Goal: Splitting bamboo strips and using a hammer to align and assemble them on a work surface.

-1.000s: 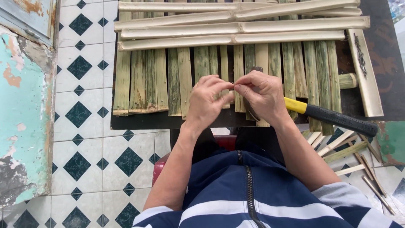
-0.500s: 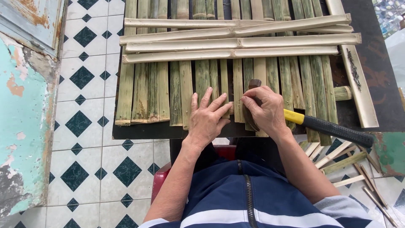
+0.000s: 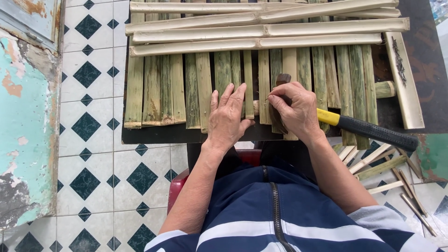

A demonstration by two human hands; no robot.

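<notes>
Green bamboo slats (image 3: pixel 161 93) lie side by side on a dark board (image 3: pixel 154 135). My left hand (image 3: pixel 228 119) rests flat on the middle slats, fingers spread, holding nothing. My right hand (image 3: pixel 296 112) sits just to its right, thumb and forefinger pinched on a small nail (image 3: pixel 269 98) held against a slat. Under my right hand lies a hammer (image 3: pixel 373 131) with a yellow and black handle. Its dark head pokes out above my fingers.
Pale split bamboo lengths (image 3: pixel 261 30) lie crosswise over the far ends of the slats, and another (image 3: pixel 403 84) lies along the right edge. Loose bamboo offcuts (image 3: pixel 387 172) litter the tiled floor (image 3: pixel 93 154) at right. A peeling painted wall (image 3: pixel 23 116) runs along the left.
My hands met above the slats a second ago, fingertips together. They have since come down: the left now lies flat and spread, and the right pinches the nail against a slat.
</notes>
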